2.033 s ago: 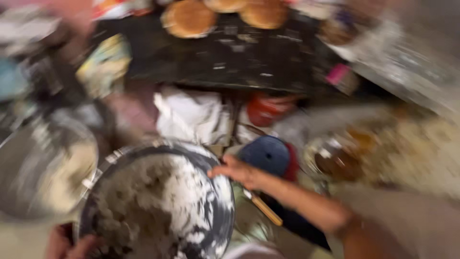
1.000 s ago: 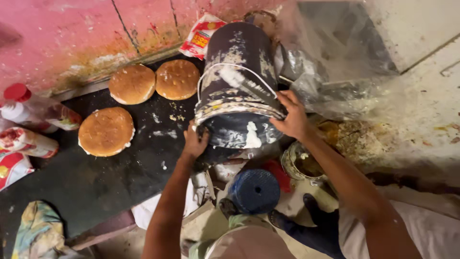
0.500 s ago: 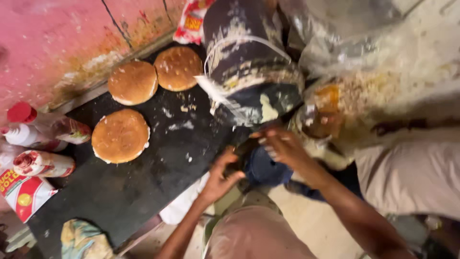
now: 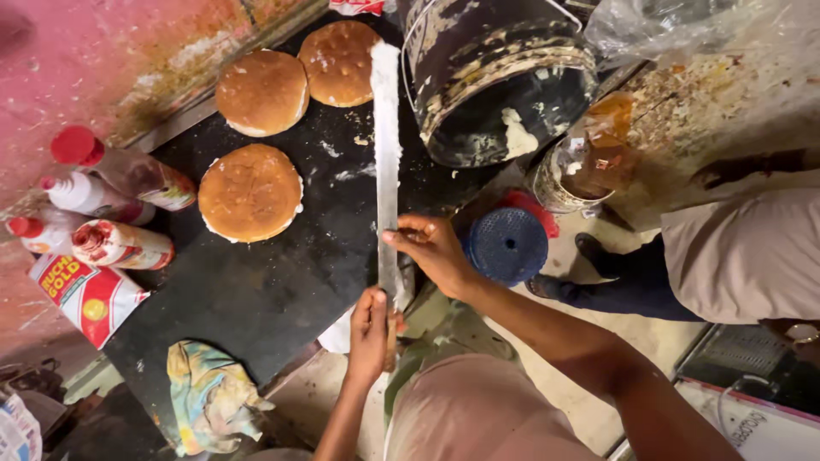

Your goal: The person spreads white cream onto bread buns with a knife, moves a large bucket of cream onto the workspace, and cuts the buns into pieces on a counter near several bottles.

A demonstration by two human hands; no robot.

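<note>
My left hand [image 4: 371, 329] grips the handle of a long flat knife [image 4: 386, 154] near the black worktop's [image 4: 256, 299] front edge. My right hand [image 4: 431, 252] pinches the cream-smeared blade just above the handle. The blade points away from me, and its tip reaches the far bun [image 4: 340, 61]. Two more round browned buns [image 4: 261, 91] [image 4: 250, 192] lie to the blade's left. Right of the blade stands a black bucket [image 4: 500, 85] smeared with white cream.
Red-capped sauce bottles [image 4: 128, 175] and a red-and-white packet [image 4: 85, 299] lie at the left. A crumpled rag [image 4: 209, 393] sits on the worktop's near corner. A blue round stool top [image 4: 508, 246], a tin [image 4: 568, 179], and a leg in dark trousers [image 4: 632, 286] are at the right.
Both hands have left the bucket and come back toward me. They now hold the long knife, which lies across the worktop beside the buns.
</note>
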